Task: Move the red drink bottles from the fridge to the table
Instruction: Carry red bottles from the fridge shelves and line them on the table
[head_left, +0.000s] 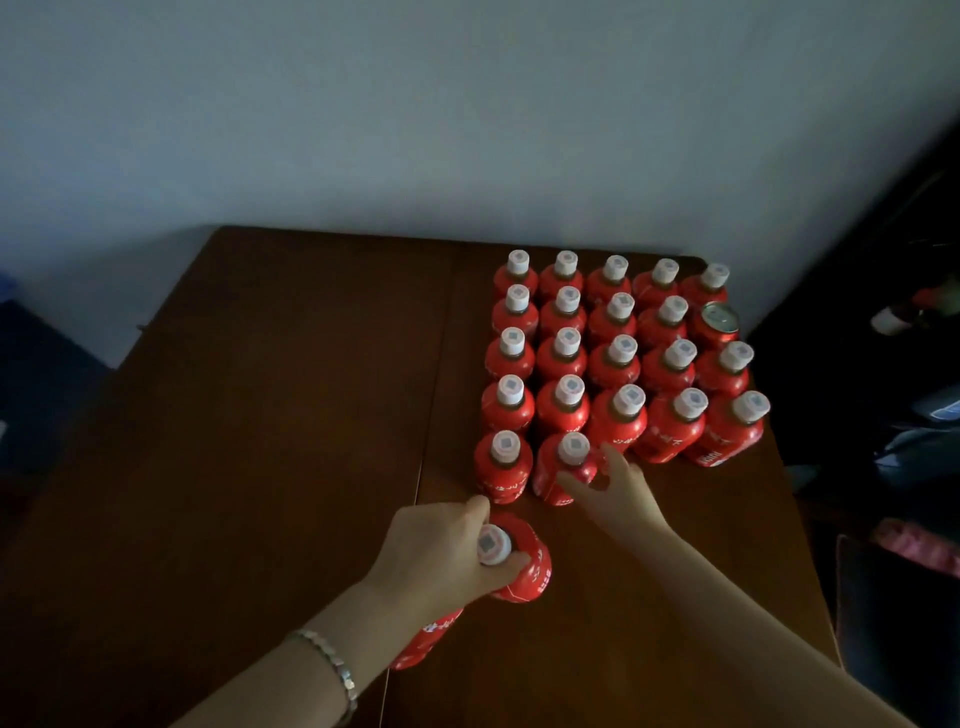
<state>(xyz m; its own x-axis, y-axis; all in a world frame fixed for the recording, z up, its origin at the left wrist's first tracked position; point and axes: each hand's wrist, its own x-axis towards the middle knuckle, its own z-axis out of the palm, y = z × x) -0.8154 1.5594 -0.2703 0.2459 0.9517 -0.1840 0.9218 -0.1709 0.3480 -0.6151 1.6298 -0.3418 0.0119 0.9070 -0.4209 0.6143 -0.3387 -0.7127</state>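
On the brown worktop (260, 415) a red can (719, 318) with a shiny top stands near the far right corner. Close around the can stand red bottles (613, 370) with white caps, all upright: one behind it, one just in front of it, and neat rows going off to its left. Closer to me than the can, and to its left, a short row has only two bottles. My right hand (618, 488) is on the one nearer the can, the end bottle (573, 449). My thumb lies across its front and a finger curls round the side that faces the can, so I am holding it. It stands upright on the worktop.

Farther left of the can, and even closer to me, my left hand (441, 551) grips the gripped bottle (530, 566) round its neck, just under the white cap. This bottle is apart from the rows, and I cannot tell if it rests on the worktop. One more red bottle, the hidden bottle (423, 642), pokes out from under my left wrist, farthest from the can. My arm covers most of it, so I cannot tell if I hold it. A silver bracelet (332, 662) is on that wrist.
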